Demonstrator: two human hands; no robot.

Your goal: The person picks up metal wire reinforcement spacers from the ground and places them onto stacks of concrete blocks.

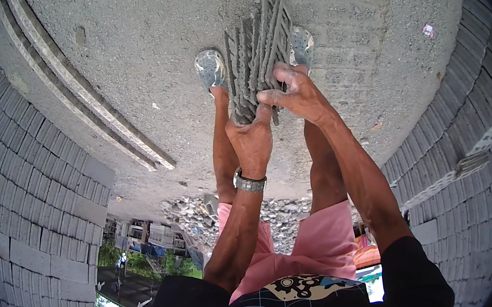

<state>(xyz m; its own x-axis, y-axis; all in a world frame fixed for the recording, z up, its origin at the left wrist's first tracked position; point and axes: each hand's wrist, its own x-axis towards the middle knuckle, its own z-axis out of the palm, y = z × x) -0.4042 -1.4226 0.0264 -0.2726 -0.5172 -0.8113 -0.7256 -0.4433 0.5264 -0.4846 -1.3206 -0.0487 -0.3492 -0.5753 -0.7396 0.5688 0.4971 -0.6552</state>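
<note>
Several thin grey slabs with rough, ridged edges, which look like cement (252, 54), are bunched upright side by side in front of me, at slightly different tilts. My left hand (251, 143) is closed around their near end, thumb up along the edge; its other fingers are mostly hidden. At the right side of the bunch, my right hand (300, 94) has its thumb and forefinger curled onto the near right slab edges. Grey dust coats the fingers of both hands. A metal watch (250, 181) is on my left wrist.
Stacked grey blocks or slabs form a curved wall at left (30, 198) and another at right (457, 121). Two long pale bars (89, 105) lie on the gritty ground at left. My shoes (211, 69) flank the slabs. Loose stones (287, 213) lie behind my legs.
</note>
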